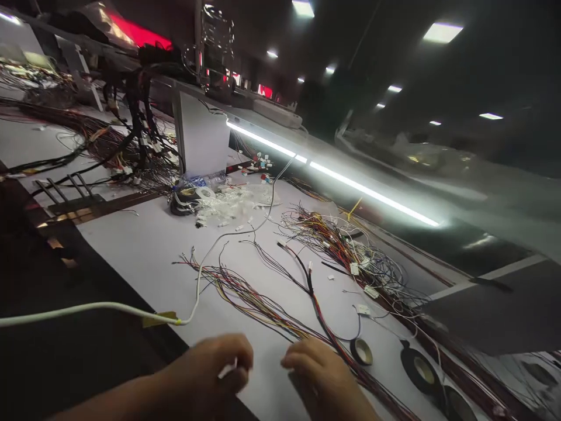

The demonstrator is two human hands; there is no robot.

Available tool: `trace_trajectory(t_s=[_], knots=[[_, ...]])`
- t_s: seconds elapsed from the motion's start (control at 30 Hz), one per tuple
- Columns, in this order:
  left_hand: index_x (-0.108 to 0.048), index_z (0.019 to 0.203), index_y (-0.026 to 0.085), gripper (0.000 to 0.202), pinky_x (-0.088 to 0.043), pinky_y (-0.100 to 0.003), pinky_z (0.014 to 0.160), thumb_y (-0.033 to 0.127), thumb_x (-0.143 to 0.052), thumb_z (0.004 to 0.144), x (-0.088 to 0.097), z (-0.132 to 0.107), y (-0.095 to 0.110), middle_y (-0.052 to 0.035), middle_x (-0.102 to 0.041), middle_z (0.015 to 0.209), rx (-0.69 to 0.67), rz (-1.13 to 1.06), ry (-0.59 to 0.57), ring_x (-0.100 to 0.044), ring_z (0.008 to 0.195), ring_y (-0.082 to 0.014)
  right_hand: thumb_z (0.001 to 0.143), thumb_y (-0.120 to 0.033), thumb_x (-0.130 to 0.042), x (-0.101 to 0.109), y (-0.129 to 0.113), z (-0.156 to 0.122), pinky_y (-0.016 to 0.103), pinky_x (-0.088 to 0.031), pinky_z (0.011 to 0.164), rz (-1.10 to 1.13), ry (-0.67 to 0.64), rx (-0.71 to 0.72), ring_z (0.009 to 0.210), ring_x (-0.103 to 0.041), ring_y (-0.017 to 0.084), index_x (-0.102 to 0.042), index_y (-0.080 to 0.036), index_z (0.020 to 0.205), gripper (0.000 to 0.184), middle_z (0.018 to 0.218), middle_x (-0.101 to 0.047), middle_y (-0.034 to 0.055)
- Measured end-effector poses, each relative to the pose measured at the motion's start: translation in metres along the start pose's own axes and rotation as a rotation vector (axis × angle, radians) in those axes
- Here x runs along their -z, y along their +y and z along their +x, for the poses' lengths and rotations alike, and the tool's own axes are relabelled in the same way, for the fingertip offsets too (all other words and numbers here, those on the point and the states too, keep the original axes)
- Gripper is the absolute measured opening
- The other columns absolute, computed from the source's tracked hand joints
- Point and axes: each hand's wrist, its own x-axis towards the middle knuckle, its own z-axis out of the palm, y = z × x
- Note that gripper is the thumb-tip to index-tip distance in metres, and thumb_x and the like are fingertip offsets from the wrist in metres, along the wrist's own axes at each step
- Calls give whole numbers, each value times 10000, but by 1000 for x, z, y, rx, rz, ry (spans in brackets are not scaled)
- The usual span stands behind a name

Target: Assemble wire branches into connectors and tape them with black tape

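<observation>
My left hand [214,365] is at the bottom edge with its fingers curled round a small white piece, perhaps a connector. My right hand [322,374] lies just to its right, fingers bent and resting on a bundle of coloured wires [263,304] that runs across the white table [144,245]. What the right fingers hold, if anything, is hidden. A darker red-and-black wire strand [313,298] passes under the right hand.
Black tape rolls [418,369] and a smaller roll [362,351] lie right of my hands. A white cable [199,275] crosses the table. Tangled wires with white connectors [350,251] sit at the right, clear plastic parts [223,206] farther back, and a lit strip lamp [350,181] beyond.
</observation>
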Motion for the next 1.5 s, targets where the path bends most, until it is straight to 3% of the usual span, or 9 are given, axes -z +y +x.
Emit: trace_trajectory(t_s=[0.1, 0.2, 0.37, 0.67, 0.87, 1.03, 1.2, 1.37, 1.5], knots=[[-689, 1061, 243, 277, -408, -395, 1017, 362, -564, 845, -13, 40, -4, -44, -678, 1139, -235, 45, -136, -591, 1067, -238, 870, -72, -447, -22, 49, 8, 310, -484, 728, -195, 27, -292, 841, -604, 191, -647, -226, 1001, 284, 931, -663, 70], [-590, 1242, 260, 386, -309, -453, 1059, 351, -533, 871, -25, 70, -16, -70, -597, 1317, -346, 194, -149, -491, 1236, -277, 878, -96, -479, -31, 74, 14, 286, -444, 739, -225, -88, -402, 856, -578, 187, -657, -215, 940, 223, 917, -649, 55], [-596, 1243, 298, 422, -263, -480, 1027, 499, -440, 906, -22, 102, -43, -63, -571, 1348, -180, 365, -36, -456, 1244, -305, 894, -151, -498, -18, 80, 24, 262, -400, 727, -184, -210, -465, 856, -577, 174, -627, -235, 945, 162, 905, -655, 20], [-546, 1299, 317, 482, -281, -470, 1010, 325, -501, 819, -9, 116, -52, -26, -537, 1375, -92, 392, -93, -452, 1201, -297, 814, -164, -537, -1, 76, 42, 264, -312, 593, -201, -349, -492, 737, -572, 182, -578, -212, 743, 95, 821, -649, 27], [-606, 1221, 281, 397, -260, -464, 1062, 349, -488, 848, 0, 105, -59, -72, -546, 1329, -89, 398, -55, -418, 1261, -289, 836, -228, -529, 8, 87, 22, 250, -362, 620, 314, -21, -702, 686, -526, 149, -530, -208, 713, 124, 717, -589, -10], [-568, 1283, 254, 442, -282, -460, 1078, 244, -432, 862, -2, 104, -72, -91, -526, 1364, 73, 459, 38, -429, 1278, -276, 840, -435, -610, -4, 99, 9, 204, -229, 432, 1075, 536, -943, 448, -300, 74, -431, -223, 784, 284, 569, -365, -89], [-607, 1223, 241, 390, -322, -479, 1055, 322, -366, 928, 3, 105, -79, -98, -581, 1299, 159, 522, 150, -478, 1232, -292, 817, -387, -671, -10, 111, -1, 196, -210, 406, 1403, 852, -898, 420, -161, 39, -384, -211, 730, 348, 608, -303, -100], [-608, 1216, 210, 375, -235, -509, 1108, 341, -407, 927, -1, 90, -59, -121, -566, 1319, 31, 501, 237, -451, 1271, -298, 876, -403, -594, -16, 101, -1, 196, -250, 432, 1105, 552, -870, 450, -314, 69, -520, -224, 872, 193, 592, -383, -76], [-506, 1319, 246, 418, -295, -406, 1103, 386, -437, 932, -18, 70, -23, -62, -551, 1370, -276, 306, -65, -460, 1287, -229, 901, -298, -540, -24, 68, 16, 242, -395, 626, 541, -5, -484, 684, -559, 139, -631, -227, 924, 118, 761, -623, 9]])
